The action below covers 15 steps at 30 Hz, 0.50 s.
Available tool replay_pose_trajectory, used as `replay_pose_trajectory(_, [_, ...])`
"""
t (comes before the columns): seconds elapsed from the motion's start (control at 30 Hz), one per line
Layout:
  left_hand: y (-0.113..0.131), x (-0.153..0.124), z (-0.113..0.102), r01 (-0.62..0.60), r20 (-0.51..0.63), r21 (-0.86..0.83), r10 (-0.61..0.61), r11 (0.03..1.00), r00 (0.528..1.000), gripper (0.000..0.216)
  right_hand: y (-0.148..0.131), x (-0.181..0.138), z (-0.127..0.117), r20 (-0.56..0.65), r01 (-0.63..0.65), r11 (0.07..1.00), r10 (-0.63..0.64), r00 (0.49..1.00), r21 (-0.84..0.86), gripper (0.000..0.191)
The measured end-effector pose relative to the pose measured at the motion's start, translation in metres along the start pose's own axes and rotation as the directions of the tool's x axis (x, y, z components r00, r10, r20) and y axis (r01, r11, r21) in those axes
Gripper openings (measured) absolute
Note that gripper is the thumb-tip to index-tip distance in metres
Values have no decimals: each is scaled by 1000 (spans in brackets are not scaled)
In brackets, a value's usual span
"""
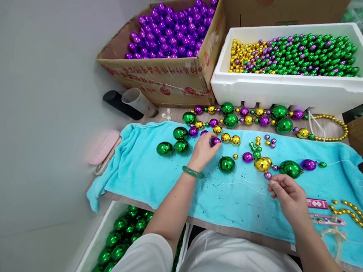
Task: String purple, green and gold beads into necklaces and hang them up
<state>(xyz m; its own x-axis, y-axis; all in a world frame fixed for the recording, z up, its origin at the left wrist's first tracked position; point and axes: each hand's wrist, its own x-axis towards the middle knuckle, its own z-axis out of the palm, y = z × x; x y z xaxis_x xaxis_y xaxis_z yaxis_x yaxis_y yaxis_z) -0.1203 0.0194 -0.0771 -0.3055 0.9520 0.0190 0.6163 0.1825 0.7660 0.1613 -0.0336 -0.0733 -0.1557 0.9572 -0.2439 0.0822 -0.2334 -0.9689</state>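
My left hand (pixel 203 152), with a green bangle on its wrist, closes its fingertips on a shiny purple bead (pixel 215 142). My right hand (pixel 289 196) is pinched together beside a small light purple bead (pixel 267 175); a thin white string (pixel 250 185) runs to its fingers. Just above lies a partial strand with a large gold bead (pixel 263 164), a large green bead (pixel 290 169) and a purple bead (pixel 308 165). Between my hands rests a loose green bead (pixel 227 164). Loose gold beads (pixel 235 140) and large green beads (pixel 180 146) sit around my left hand.
A turquoise towel (pixel 144 179) covers the table. Behind it lies a beaded necklace (pixel 284 125), below a white foam box (pixel 290 89) of small beads and a cardboard box (pixel 155 79) of purple beads. Pink-handled snips (pixel 337 221) and a gold bead chain (pixel 356 217) lie right.
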Motion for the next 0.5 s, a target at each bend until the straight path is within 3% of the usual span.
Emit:
replay_pose_trajectory(0.07, [6,-3,-2,178,62,-389,-167,904,984,30,0,-2,4,44,5,1000,-5,999,-15,23])
replay_pose_trajectory(0.13, [13,-6,-5,321,214,-681,-240,659,947,34,3,-3,7,77,-6,999,9,997,-36,25])
replay_pose_trajectory(0.17, [18,-8,-7,360,273,-753,-236,550,932,35,4,-4,8,88,-14,999,18,996,-45,26])
replay_pose_trajectory(0.23, [26,-12,-10,382,314,-815,-222,436,923,35,6,-5,10,106,-27,998,34,994,-60,27])
replay_pose_trajectory(0.5, [39,-21,-6,334,271,-856,-206,395,940,33,5,-7,11,169,-22,993,41,985,-112,27])
